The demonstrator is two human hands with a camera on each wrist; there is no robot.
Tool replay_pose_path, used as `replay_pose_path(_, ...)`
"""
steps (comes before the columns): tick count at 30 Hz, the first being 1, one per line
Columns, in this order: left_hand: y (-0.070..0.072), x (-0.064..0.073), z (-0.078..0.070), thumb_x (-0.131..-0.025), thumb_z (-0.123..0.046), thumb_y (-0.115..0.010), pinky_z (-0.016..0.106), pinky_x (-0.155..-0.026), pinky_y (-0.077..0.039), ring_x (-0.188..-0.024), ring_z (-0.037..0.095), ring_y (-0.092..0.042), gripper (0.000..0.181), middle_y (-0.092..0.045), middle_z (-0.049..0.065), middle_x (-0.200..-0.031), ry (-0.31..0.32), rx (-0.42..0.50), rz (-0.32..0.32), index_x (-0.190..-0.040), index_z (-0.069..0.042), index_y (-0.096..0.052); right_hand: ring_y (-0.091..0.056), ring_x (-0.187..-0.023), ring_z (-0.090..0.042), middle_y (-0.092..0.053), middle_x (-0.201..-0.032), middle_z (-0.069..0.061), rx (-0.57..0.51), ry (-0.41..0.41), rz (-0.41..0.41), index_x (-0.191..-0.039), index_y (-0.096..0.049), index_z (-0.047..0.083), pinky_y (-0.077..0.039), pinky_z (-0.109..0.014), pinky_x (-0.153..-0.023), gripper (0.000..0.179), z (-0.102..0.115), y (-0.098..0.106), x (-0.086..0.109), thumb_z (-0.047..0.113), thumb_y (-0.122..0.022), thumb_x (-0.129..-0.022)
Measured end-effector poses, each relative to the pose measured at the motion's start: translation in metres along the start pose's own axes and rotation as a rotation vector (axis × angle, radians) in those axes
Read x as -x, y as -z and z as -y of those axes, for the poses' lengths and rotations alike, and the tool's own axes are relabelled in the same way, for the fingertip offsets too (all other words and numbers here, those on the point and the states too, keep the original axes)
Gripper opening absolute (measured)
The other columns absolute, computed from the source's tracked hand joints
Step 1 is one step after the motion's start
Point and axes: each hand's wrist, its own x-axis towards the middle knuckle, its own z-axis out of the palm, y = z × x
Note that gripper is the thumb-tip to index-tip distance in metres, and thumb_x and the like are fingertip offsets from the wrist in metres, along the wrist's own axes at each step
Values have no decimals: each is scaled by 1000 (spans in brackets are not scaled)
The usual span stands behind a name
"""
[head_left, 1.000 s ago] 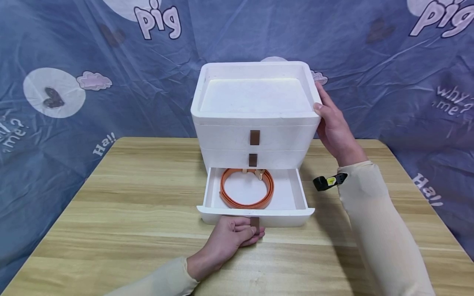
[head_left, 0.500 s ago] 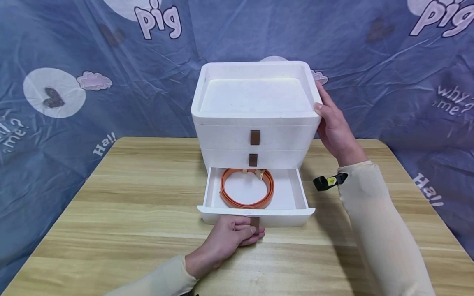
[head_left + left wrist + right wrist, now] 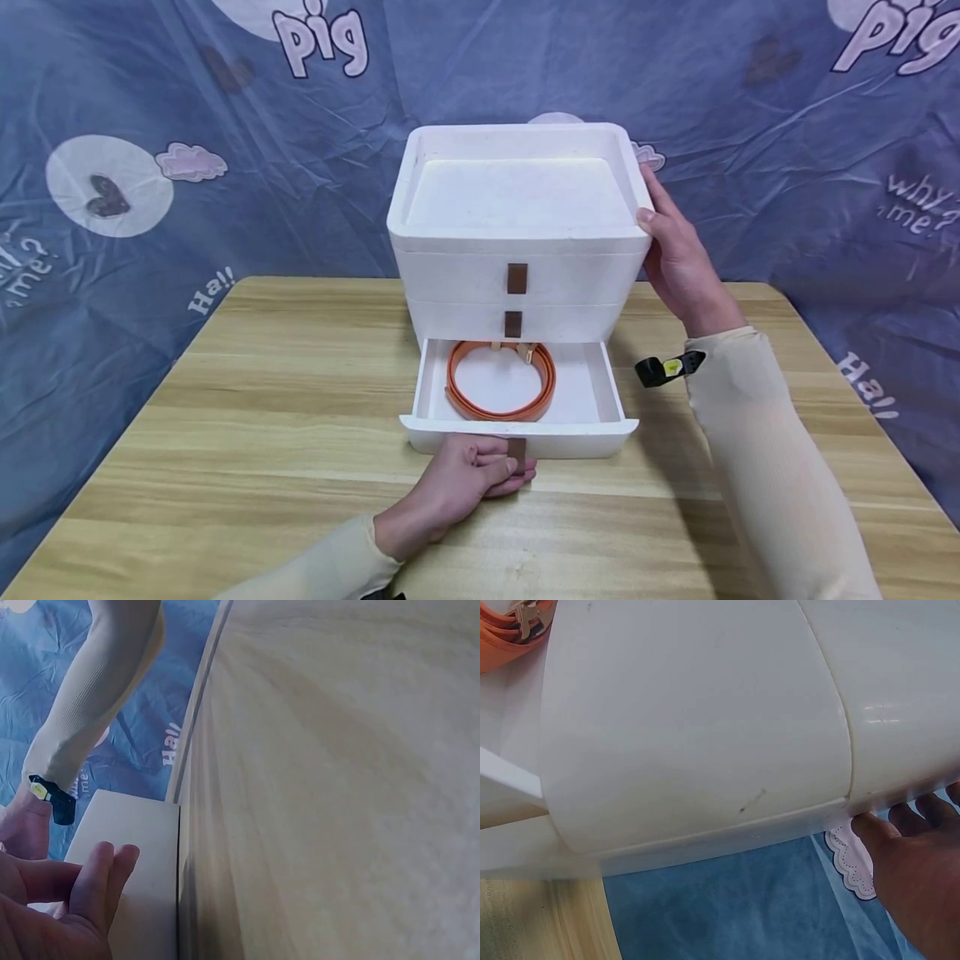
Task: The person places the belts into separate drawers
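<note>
A white drawer unit (image 3: 517, 279) stands on the table with its bottom drawer (image 3: 585, 392) pulled out. Inside that drawer lies a coiled orange belt (image 3: 549, 392) with a gold-coloured buckle. My left hand (image 3: 457, 483) pinches the brown pull tab (image 3: 517, 450) on the drawer's front, thumb over the tab and fingers beneath. In the left wrist view, part of the left hand (image 3: 67, 904) shows beside the drawer's white front. My right hand (image 3: 681, 262) holds the unit's upper right edge, its thumb on the top rim; in the right wrist view its fingertips (image 3: 870, 825) touch that edge.
The two upper drawers are closed, each with a brown tab (image 3: 516, 279). A shallow recessed tray (image 3: 517, 196) forms the unit's top. Behind the wooden table (image 3: 262, 400) hangs a blue printed cloth (image 3: 480, 67). A small black device (image 3: 667, 368) is strapped at the right wrist.
</note>
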Motion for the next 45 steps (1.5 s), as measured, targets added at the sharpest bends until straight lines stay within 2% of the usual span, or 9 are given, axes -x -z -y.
replay_pose_path(6, 0, -1, -1, -95, 9, -55, 30, -88, -57, -100, 29, -68, 18, -69, 26, -102, -6, -10, -2, -110, 17, -63, -40, -130, -27, -23, -158, -2, -8, 4, 0, -158, -20, 26, -48, -25, -96, 65, 1, -1, -1, 20, -50, -100)
replay_pose_path(14, 1, -3, -1, -96, 8, -54, 32, -89, -56, -102, 32, -67, 20, -68, 27, -103, -30, -19, 7, -112, 18, -61, -48, -120, -22, -27, -156, -7, -27, 9, -6, -158, -19, 23, -50, -25, -93, 67, 0, -3, -3, 20, -52, -99)
replay_pose_path(21, 1, -5, -1, -96, 7, -55, 29, -88, -57, -100, 30, -68, 19, -69, 25, -102, -13, -30, -1, -111, 16, -63, -44, -124, -24, -26, -157, -6, -24, 15, -4, -158, -19, 23, -48, -26, -95, 67, 1, -3, -2, 20, -51, -99)
replay_pose_path(28, 1, -6, -1, -96, 10, -53, 30, -88, -56, -101, 31, -68, 19, -68, 27, -103, -34, -31, 20, -110, 18, -62, -41, -127, -25, -25, -158, -6, -38, 9, 3, -158, -19, 22, -46, -26, -96, 67, 1, -1, -2, 20, -51, -99)
replay_pose_path(37, 2, -10, -2, -95, 11, -53, 30, -89, -56, -100, 30, -68, 21, -68, 28, -103, -38, -15, 0, -113, 19, -61, -41, -127, -26, -25, -158, -6, -36, 7, -3, -158, -19, 23, -47, -26, -96, 67, -1, 0, -1, 21, -52, -99)
replay_pose_path(45, 2, -13, -1, -96, 10, -53, 31, -88, -56, -102, 33, -67, 18, -68, 27, -104, -52, -41, -12, -110, 17, -62, -41, -127, -26, -25, -158, -5, -24, 3, -8, -158, -19, 23, -47, -26, -95, 67, -1, 0, -1, 21, -52, -99)
